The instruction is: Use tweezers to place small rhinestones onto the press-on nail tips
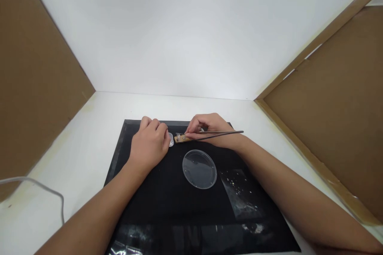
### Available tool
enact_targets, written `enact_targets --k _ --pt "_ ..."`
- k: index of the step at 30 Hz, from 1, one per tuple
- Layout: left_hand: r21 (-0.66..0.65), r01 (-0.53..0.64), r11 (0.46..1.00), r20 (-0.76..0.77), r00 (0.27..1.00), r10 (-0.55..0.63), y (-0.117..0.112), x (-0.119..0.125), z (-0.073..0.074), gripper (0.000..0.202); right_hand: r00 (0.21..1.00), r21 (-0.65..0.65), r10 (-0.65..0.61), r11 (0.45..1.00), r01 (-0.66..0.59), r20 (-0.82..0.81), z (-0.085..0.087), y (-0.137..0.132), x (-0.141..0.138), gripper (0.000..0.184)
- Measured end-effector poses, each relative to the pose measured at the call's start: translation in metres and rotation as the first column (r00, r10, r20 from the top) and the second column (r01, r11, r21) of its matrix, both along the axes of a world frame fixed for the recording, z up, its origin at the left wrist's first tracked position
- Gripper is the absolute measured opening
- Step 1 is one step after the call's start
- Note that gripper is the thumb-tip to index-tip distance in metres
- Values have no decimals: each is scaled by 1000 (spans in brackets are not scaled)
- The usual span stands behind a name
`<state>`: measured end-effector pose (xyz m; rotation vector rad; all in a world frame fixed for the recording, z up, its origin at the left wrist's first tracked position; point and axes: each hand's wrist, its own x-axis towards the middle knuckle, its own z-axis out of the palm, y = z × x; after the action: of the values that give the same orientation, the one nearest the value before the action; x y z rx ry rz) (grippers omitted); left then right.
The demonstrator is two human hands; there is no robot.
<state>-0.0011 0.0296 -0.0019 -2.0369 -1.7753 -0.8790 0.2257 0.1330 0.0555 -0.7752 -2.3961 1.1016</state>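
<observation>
My left hand (151, 141) lies on the left side of a black mat (155, 203), its fingers curled in. A small clear plastic box (171, 140) with bright bits in it shows at its thumb side; the fingertips on it are mostly hidden. My right hand (206, 124) pinches thin metal tweezers (221, 135), whose joined end points right. Near the pinching fingers and just right of the box is a short yellowish-tan piece (180, 139) with shiny spots. Whether the tweezers touch it, I cannot tell.
A round clear dish (199, 169) lies on the mat in front of my hands. Right of it is a clear plastic sheet or bag (242, 199) with several tiny pale bits. Brown boards (335, 99) stand at both sides, and a grey cable (44, 185) runs at left.
</observation>
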Motion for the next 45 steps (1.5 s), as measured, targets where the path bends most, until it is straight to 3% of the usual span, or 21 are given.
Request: enact_targets --k 9,16,23,45 --pt "60 9 998 32 999 -11 0 2 2 13 998 68 -49 997 47 29 4 -5 -1 31" --pt "66 22 998 34 999 -24 1 1 2 14 994 167 96 980 -104 57 4 -6 2 31" --pt "73 22 997 36 999 -24 1 1 3 14 973 297 190 929 -221 132 3 -8 10 21" --pt "31 14 999 18 1000 -15 0 0 1 15 975 290 135 940 -182 174 1 -5 8 22"
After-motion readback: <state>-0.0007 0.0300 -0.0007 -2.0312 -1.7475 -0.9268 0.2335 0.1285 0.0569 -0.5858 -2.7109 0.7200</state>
